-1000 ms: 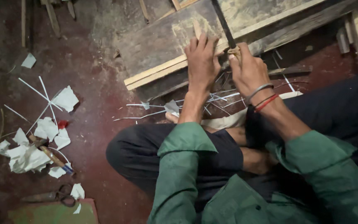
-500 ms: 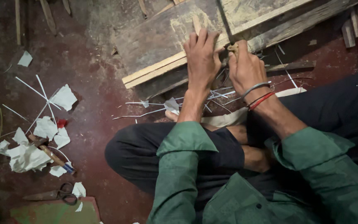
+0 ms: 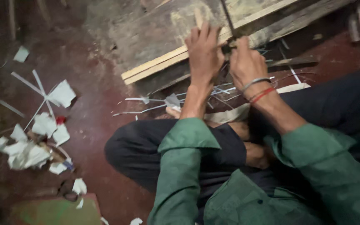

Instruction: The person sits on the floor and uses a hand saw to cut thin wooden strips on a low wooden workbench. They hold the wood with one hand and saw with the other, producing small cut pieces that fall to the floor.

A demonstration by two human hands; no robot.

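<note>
The thin stick looks light and stiff (it could snap), pressed flat on the wood plank under the left hand. Best held near its end, just beside the right hand, which is closed around a dark blade.

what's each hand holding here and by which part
The right hand grips a dark blade-like tool at its lower end. The left hand presses flat on the wooden plank, gripping nothing visible.

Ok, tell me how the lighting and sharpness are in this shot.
Head view: dim, warm light; the corners fall into shadow. Soft motion blur smears the left hand, right hand and the thin dark blade between them. The white paper scraps on the red floor look brightest.
</note>
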